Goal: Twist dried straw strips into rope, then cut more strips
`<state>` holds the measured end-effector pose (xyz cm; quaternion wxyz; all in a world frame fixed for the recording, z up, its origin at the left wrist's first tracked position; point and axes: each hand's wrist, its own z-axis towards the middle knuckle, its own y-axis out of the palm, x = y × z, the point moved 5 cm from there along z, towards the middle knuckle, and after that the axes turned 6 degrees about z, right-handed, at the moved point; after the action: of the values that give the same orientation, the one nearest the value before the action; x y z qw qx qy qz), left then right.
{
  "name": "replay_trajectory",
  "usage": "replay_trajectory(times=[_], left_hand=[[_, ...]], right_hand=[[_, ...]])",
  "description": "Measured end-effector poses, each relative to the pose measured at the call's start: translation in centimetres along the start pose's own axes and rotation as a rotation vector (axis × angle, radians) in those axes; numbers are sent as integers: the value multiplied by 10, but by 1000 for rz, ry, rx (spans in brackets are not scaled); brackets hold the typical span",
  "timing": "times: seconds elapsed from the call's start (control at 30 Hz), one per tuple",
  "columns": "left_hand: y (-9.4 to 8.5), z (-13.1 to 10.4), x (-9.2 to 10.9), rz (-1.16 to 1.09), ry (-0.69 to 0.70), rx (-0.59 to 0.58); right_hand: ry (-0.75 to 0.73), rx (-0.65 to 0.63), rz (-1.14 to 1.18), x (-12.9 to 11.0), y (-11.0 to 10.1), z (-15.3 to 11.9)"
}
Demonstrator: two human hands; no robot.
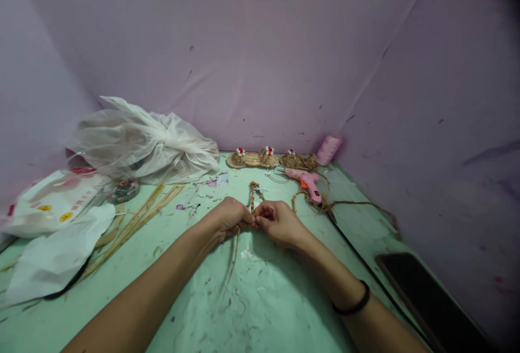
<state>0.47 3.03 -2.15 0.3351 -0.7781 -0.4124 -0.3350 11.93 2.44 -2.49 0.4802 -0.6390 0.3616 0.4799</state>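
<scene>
My left hand [232, 217] and my right hand [280, 224] meet at the middle of the table, their fingertips pinched together on a thin brown braided cord [252, 197]. A looped part of the cord stands out beyond the fingers. A loose fibre strand [234, 258] hangs from under my left hand toward me. Just past the hands, to the right, lies a pink glue gun [306, 181] with an orange trigger. More braided cord [353, 202] runs beside its handle and off to the right. The exact grip point is hidden by the fingers.
Woven straw slippers [254, 159] with red-and-white beads lie by the back wall, beside a pink thread spool [329, 150]. At left are a tied white plastic bag [150, 142], a bead container [123, 189] and dry straw strips [134, 223]. A dark phone [426, 299] lies front right.
</scene>
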Motion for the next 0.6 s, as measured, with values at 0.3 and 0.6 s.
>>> replay_trajectory(times=[0.3, 0.6], left_hand=[[1, 4, -1, -11, 50, -16], [9, 7, -4, -77, 82, 32]], right_hand=[[160, -85, -454, -11, -49, -14], [-55, 88, -296, -75, -30, 13]])
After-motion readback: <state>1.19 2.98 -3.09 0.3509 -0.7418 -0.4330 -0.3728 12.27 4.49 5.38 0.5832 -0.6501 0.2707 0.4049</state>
